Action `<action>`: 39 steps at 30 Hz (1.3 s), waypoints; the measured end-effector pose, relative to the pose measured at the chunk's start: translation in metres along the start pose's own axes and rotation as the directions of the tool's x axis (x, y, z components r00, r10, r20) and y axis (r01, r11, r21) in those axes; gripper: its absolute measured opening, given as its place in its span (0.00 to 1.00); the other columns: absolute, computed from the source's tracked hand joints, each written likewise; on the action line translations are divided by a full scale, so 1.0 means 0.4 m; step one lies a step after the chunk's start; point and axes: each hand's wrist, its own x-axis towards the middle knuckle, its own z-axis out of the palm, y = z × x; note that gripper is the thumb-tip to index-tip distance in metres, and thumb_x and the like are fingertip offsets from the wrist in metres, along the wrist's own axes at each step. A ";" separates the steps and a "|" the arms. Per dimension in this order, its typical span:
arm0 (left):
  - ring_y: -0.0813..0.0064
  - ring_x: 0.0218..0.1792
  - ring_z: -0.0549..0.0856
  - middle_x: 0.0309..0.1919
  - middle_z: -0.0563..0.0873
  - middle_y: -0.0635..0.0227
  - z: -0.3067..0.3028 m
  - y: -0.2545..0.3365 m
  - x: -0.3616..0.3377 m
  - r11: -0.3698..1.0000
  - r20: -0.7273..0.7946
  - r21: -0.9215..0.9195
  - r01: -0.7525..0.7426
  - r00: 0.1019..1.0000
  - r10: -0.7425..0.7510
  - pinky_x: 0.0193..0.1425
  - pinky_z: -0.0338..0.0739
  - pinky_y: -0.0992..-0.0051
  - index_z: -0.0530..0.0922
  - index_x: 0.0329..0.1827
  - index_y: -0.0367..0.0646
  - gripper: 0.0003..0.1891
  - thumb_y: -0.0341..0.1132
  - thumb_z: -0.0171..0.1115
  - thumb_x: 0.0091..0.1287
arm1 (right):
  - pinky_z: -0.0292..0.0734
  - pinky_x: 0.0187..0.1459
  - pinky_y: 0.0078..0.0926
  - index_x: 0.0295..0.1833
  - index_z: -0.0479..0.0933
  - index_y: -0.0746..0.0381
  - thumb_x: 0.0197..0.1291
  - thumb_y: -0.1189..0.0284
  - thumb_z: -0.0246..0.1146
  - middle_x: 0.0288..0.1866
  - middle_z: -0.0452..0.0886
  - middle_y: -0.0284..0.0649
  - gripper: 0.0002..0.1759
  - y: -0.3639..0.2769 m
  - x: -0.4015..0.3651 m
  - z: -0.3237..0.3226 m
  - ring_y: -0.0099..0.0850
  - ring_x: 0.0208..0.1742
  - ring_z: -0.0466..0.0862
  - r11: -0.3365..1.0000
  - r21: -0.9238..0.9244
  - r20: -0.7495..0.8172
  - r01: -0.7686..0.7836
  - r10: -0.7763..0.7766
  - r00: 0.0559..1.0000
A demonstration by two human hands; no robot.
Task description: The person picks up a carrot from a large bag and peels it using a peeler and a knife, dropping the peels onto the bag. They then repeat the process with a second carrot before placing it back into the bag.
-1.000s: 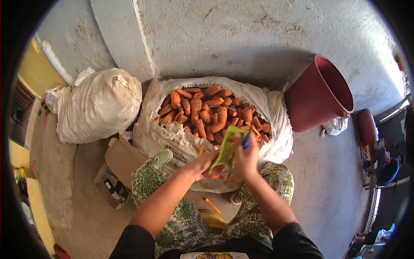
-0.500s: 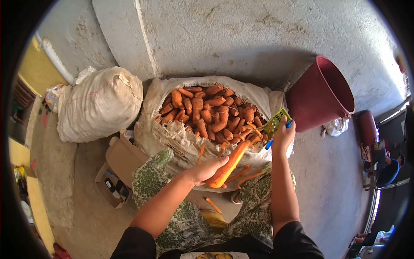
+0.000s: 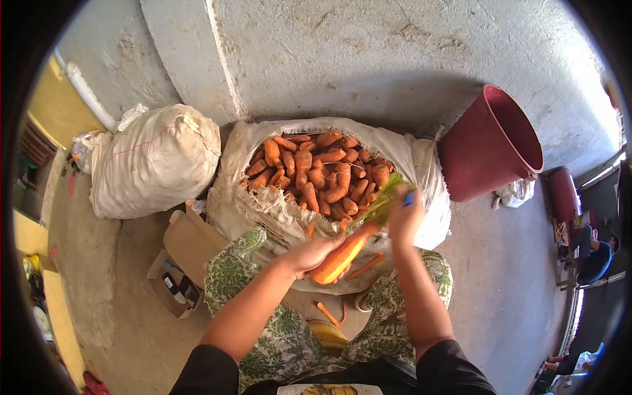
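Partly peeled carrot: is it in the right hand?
No, the left hand grips the carrot, while the right hand holds a blurred green tool.

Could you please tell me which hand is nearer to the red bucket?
Right. The right hand, with the green tool, is left of the bucket; the left hand, holding the carrot, is farther left.

The floor [image 3: 500, 276] bears sacks [image 3: 155, 164], a box [image 3: 192, 238] and peelings [image 3: 327, 315]

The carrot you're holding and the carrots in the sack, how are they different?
The held carrot looks bright orange and partly peeled; the sack carrots look duller and unpeeled. The left hand grips the held carrot; the sack carrots lie heaped together. All are orangey.
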 end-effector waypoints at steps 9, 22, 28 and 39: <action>0.72 0.31 0.84 0.34 0.83 0.62 -0.002 0.006 0.019 0.999 -0.108 -0.002 -0.032 0.994 0.032 0.36 0.82 0.72 0.73 0.48 0.39 0.23 0.52 0.46 0.70 | 0.70 0.20 0.28 0.37 0.68 0.64 0.64 0.70 0.57 0.22 0.76 0.41 0.09 -0.056 -0.092 -0.009 0.28 0.20 0.78 0.962 0.205 0.161 0.183 -0.218 0.963; 0.71 0.34 0.83 0.38 0.80 0.62 0.017 0.014 -0.020 0.999 -0.041 0.004 -0.046 0.998 0.046 0.35 0.79 0.73 0.69 0.55 0.38 0.21 0.45 0.35 0.74 | 0.70 0.24 0.29 0.36 0.67 0.66 0.67 0.66 0.53 0.23 0.74 0.39 0.13 0.012 0.124 -0.072 0.27 0.21 0.73 0.994 -0.079 -0.179 -0.074 0.059 0.982; 0.72 0.35 0.84 0.39 0.82 0.63 -0.009 0.010 0.024 0.993 -0.153 -0.115 -0.004 0.988 -0.014 0.38 0.81 0.72 0.72 0.53 0.36 0.21 0.44 0.39 0.73 | 0.69 0.21 0.31 0.35 0.67 0.65 0.63 0.70 0.57 0.21 0.73 0.43 0.09 -0.101 -0.121 -0.021 0.33 0.19 0.74 0.963 0.254 0.241 0.090 -0.153 0.958; 0.72 0.31 0.82 0.33 0.81 0.62 0.003 -0.012 0.002 0.998 -0.021 0.030 0.058 0.998 -0.057 0.32 0.80 0.72 0.70 0.51 0.38 0.25 0.52 0.33 0.74 | 0.66 0.24 0.30 0.36 0.68 0.66 0.65 0.68 0.55 0.19 0.72 0.39 0.11 0.034 0.080 -0.021 0.27 0.19 0.71 0.996 -0.005 -0.096 -0.088 0.087 0.992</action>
